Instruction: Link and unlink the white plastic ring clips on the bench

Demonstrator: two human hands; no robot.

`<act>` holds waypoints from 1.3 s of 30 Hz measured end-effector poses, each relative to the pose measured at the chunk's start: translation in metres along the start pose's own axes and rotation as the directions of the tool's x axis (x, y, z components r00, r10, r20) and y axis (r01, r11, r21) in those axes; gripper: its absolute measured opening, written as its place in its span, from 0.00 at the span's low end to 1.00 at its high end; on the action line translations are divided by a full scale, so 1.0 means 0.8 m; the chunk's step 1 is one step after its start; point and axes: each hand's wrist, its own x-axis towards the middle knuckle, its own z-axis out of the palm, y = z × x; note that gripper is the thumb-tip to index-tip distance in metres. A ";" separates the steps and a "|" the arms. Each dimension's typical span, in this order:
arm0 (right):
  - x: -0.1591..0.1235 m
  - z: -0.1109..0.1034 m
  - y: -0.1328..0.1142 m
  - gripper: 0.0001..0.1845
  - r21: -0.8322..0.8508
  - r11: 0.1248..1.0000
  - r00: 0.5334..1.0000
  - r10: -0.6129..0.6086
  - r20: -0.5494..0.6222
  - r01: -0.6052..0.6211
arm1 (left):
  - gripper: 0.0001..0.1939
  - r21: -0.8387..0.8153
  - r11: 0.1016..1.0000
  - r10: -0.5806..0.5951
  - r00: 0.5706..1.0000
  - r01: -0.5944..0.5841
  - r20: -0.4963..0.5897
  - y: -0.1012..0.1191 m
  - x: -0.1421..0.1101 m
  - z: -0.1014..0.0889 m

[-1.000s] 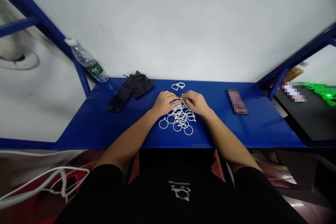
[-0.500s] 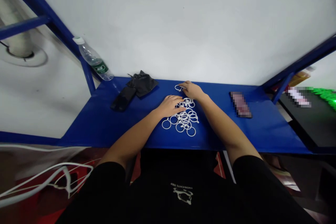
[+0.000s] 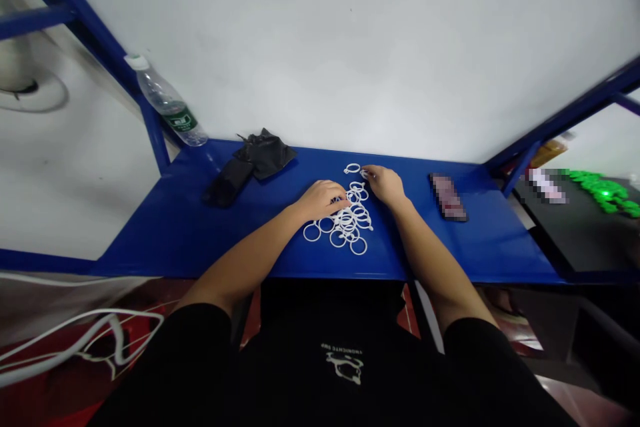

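Note:
A pile of white plastic curtain rings, each with a small eyelet, lies on the blue tabletop. My left hand rests at the pile's left side, thumb apart from the slightly bent fingers, which reach over a few rings. Behind and to the right of the pile, my right hand pinches a white curtain ring, partly hidden by the fingers. Just left of those fingertips, a single curtain ring lies near the back of the table.
A black pouch and a dark phone-like object lie on the left. Behind them a clear bottle leans by the blue frame. On the right is a blurred-out phone. Green items sit on a black surface beyond.
A ring now lies apart at the back, where my right hand was. That hand has moved right and a little nearer, and pinches another ring. The camera view has shifted slightly.

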 end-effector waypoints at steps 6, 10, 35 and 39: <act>-0.028 -0.001 -0.009 0.26 0.238 0.971 0.979 0.010 -0.203 0.039 | 0.13 0.060 0.997 -0.046 0.987 0.056 -0.156 -0.002 0.001 0.000; -0.042 0.006 -0.041 0.20 0.327 0.897 0.950 -0.244 -0.194 0.297 | 0.15 0.095 0.993 -0.036 0.957 0.066 -0.288 0.001 -0.002 -0.003; -0.051 0.029 -0.054 0.14 0.491 0.698 0.853 -0.404 -0.331 0.521 | 0.14 0.355 0.931 0.197 0.929 -0.078 -0.313 0.016 -0.002 -0.012; -0.048 0.025 -0.053 0.12 0.427 0.692 0.809 -0.445 -0.383 0.583 | 0.12 0.312 0.948 0.177 0.921 -0.065 -0.348 0.017 -0.001 -0.017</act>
